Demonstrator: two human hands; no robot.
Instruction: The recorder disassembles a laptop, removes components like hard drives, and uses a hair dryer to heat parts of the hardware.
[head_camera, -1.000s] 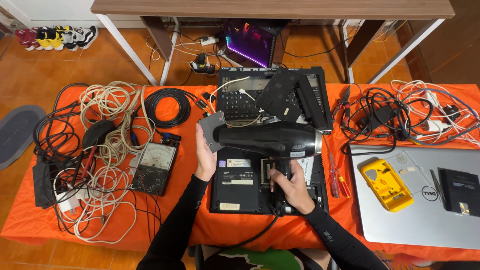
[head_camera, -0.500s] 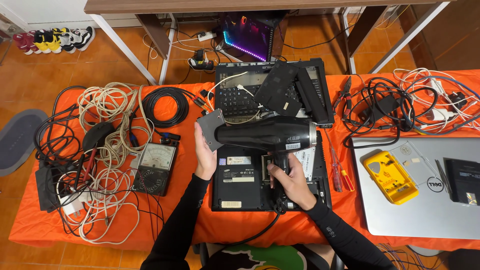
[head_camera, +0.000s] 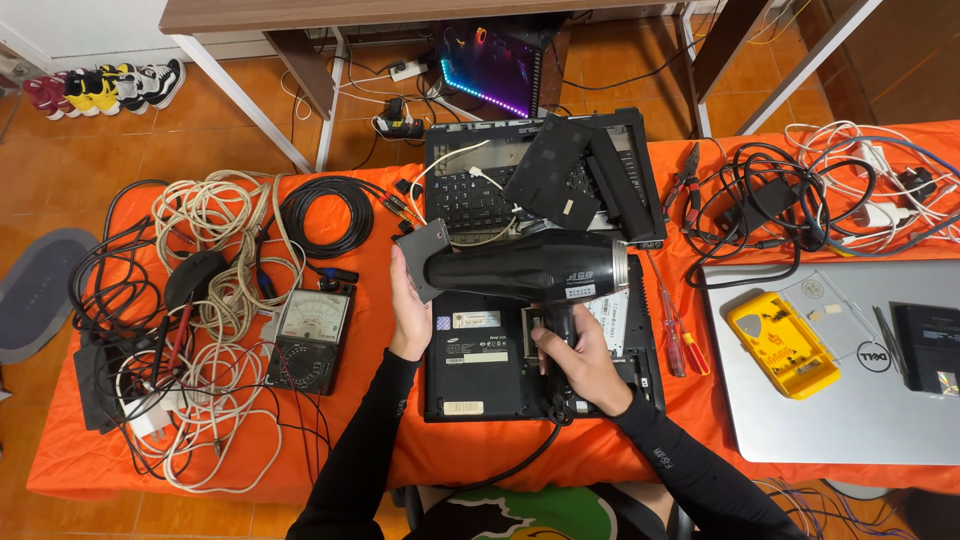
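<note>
Here, right hand (head_camera: 580, 362) clenched on glossy black plastic hair dryer (head_camera: 525, 268), left hand (head_camera: 408, 308) grasping small grey square plate (head_camera: 426, 259) at its nozzle, over upturned black laptop (head_camera: 480, 360) near table's front edge; risk: scorched fingers from hot airflow.

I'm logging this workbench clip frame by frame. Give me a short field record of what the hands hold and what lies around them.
right hand: grips the handle of a black hair dryer, held level, nozzle pointing left
left hand: holds a small grey flat panel at the nozzle
beneath: black laptop base, underside up
behind: opened laptop keyboard section with loose black covers
left of hands: analog multimeter, coiled cables
right of hands: screwdrivers, silver laptop with a yellow tool case on it
surface: orange cloth
</note>
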